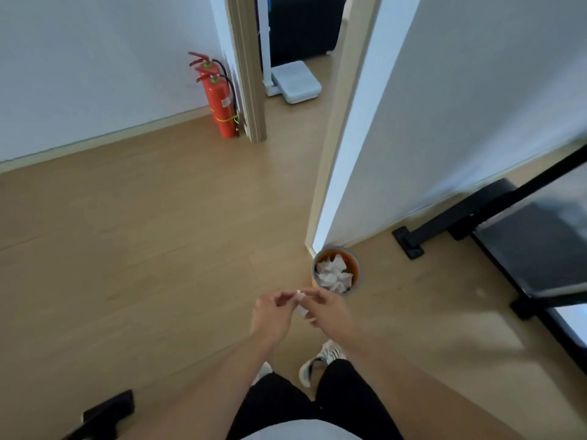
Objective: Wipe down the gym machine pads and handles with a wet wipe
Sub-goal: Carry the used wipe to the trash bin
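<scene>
Head view: a person stands on a pale wood-plank floor (143, 249), both hands pinching a small white wet wipe packet (301, 304).

Largest first: the black-framed gym machine (524, 246) sits at right against the white wall; two red fire extinguishers (219, 100) stand by the doorframe; a small round orange bin (336, 270) full of crumpled white wipes lies just beyond the hands. The left hand (270, 315) and right hand (327, 312) meet, fingertips clamped on the packet between them, well apart from the machine.

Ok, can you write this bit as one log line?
stage: standing by bin | left hand + right hand: pinching small white wipe | bin: holds crumpled wipes
</scene>
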{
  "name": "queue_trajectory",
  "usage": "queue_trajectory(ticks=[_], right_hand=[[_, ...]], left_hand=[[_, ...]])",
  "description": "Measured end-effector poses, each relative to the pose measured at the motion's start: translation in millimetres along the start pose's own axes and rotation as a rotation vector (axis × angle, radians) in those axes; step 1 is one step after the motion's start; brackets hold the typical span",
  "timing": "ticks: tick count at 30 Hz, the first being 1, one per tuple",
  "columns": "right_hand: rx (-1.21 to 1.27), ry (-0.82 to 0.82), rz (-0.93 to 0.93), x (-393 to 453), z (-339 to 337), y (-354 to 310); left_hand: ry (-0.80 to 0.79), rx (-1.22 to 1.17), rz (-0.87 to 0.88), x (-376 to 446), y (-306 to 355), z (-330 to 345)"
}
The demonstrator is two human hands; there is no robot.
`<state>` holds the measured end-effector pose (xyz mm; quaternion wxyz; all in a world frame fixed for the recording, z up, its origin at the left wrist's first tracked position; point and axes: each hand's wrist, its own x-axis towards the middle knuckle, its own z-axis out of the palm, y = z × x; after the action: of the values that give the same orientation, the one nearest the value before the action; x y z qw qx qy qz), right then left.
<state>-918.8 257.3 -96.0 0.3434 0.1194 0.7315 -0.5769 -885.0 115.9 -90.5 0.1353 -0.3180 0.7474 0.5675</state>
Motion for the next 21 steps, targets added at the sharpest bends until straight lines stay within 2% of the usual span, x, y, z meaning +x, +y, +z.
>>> queue_trajectory(ticks=[4, 8, 14, 17, 21], right_hand=[[0.121, 0.053, 0.034, 40.9, -34.2, -7.1], [0.181, 0.120, 0.153, 78.6, -74.8, 2.0], [0.311, 0.366, 0.375, 122.3, -119.0, 31.2], [0.368, 0.473, 0.417, 128.7, -128.3, 45.6], [0.408, 0.571, 0.466, 156.1, -119.0, 68.4]], left_hand=[[-0.073, 0.082, -0.017, 45.8, 34.5, 27.4], [-0.217, 0.129, -0.025, 80.7, 61.7, 57.4], [-0.304, 0.251, -0.068, 124.6, 81.9, 88.8], [-0.372, 0.340, -0.088, 144.3, 92.5, 96.0], [-0.418, 0.437, -0.025, 180.1, 107.1, 104.4]])
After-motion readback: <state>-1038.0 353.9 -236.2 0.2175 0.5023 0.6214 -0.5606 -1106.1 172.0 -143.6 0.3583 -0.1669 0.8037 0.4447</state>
